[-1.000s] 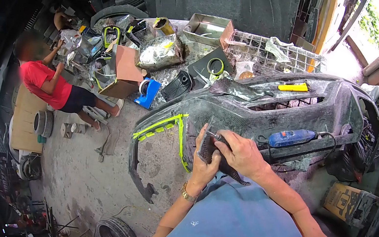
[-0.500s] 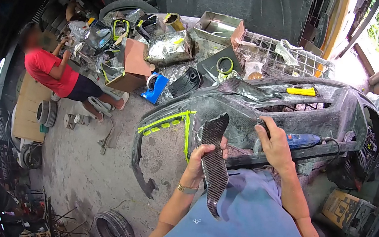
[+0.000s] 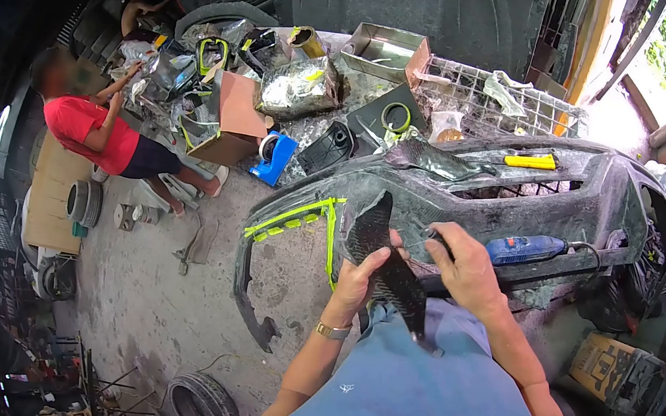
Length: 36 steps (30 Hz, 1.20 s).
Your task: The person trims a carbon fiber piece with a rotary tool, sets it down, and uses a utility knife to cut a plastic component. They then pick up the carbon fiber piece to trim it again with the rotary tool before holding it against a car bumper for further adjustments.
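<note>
My left hand is closed round a curved, dark carbon-fibre piece, holding it slantwise in front of my shirt. My right hand grips a small tool with a dark handle; a thin tip seems to point toward the piece, though its exact kind is too small to make out. Behind both hands lies a black car bumper, dusty and scuffed. On the bumper rest a blue power tool with a cord, a yellow-handled tool and another dark glossy piece.
Yellow-green tape marks the bumper's left end. A blue tape dispenser, cardboard box and metal tray sit beyond it. A co-worker in a red shirt stands at left; another person is farther back. Tyres lie below.
The carbon-fibre piece has turned, its lower end swinging right and its upper end dipping. My right hand has moved left, closer to the piece. The co-worker's head and arms have shifted slightly.
</note>
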### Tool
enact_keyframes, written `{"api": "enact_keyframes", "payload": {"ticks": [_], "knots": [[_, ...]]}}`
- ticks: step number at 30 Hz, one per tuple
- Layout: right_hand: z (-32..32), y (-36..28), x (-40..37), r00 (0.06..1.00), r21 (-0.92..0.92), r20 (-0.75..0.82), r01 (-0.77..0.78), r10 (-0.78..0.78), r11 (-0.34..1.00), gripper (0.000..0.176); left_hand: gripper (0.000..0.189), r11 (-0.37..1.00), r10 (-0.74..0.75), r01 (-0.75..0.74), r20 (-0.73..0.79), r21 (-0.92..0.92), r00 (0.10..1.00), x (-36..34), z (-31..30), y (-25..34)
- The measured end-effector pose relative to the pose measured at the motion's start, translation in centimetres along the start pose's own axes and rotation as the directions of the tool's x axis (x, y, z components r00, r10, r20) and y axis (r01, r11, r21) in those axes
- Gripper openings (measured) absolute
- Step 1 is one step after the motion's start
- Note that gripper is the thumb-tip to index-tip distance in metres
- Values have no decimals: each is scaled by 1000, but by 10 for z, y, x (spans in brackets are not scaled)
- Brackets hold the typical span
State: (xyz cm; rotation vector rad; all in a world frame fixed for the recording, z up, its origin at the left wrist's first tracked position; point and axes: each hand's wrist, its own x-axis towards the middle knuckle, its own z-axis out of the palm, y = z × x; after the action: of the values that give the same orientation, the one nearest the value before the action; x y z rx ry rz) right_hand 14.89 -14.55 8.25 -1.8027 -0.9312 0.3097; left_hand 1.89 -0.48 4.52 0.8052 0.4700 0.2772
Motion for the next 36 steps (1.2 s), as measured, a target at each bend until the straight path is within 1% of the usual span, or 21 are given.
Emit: {"api": "enact_keyframes", "payload": {"ticks": [1,2,3,5,6,7,9,10,12,16,18,20,22,29,31,34,36], "knots": [[3,-6,0,998,-20,11,58,-58,998,20,24,996,76,-76,-15,36,997,1,1,1],[5,-14,1,996,-33,74,59,-57,998,22,31,990,119,-121,32,67,992,5,-15,-6],[9,-19,1,996,-26,73,58,-56,998,22,31,990,117,-119,28,73,993,3,-16,-6],[17,-26,1,989,-44,132,78,-72,996,26,33,997,70,-66,-61,50,996,-1,-19,-9],[18,-30,2,983,-97,178,59,-41,994,31,34,995,74,-70,-50,77,996,-2,-25,-11],[20,-32,3,983,-94,178,53,-36,994,31,34,995,69,-65,-53,80,996,-3,-28,-12],[24,-36,4,981,-184,192,64,-28,981,31,34,980,101,-98,-11,176,995,-6,-33,-14],[24,-38,6,981,-180,192,60,-25,982,31,33,983,110,-106,-17,149,994,-7,-32,-14],[24,-42,9,970,-249,242,62,0,967,29,32,980,117,-113,-17,162,993,-8,-36,-15],[27,-45,13,979,-281,202,82,-25,956,28,28,977,132,-125,-26,175,991,-9,-36,-15],[24,-49,16,951,-352,296,23,88,936,29,27,979,132,-123,-43,166,990,-9,-33,-14],[25,-49,17,952,-372,294,32,85,928,30,26,981,130,-120,-56,154,990,-9,-35,-15],[25,-48,17,954,-393,290,41,82,919,30,36,977,113,-112,5,181,994,-8,-44,-19],[24,-47,17,957,-427,285,80,51,901,31,38,953,96,-92,-1,290,995,-8,-44,-21],[22,-48,18,958,-426,281,79,50,901,31,20,947,186,-159,-73,280,980,-7,-24,-14],[21,-47,18,957,-436,285,76,58,897,30,20,940,197,-167,-73,296,978,-7,-23,-14],[21,-45,19,969,-415,245,84,22,906,30,19,942,188,-157,-80,298,979,-7,-20,-13]]}}
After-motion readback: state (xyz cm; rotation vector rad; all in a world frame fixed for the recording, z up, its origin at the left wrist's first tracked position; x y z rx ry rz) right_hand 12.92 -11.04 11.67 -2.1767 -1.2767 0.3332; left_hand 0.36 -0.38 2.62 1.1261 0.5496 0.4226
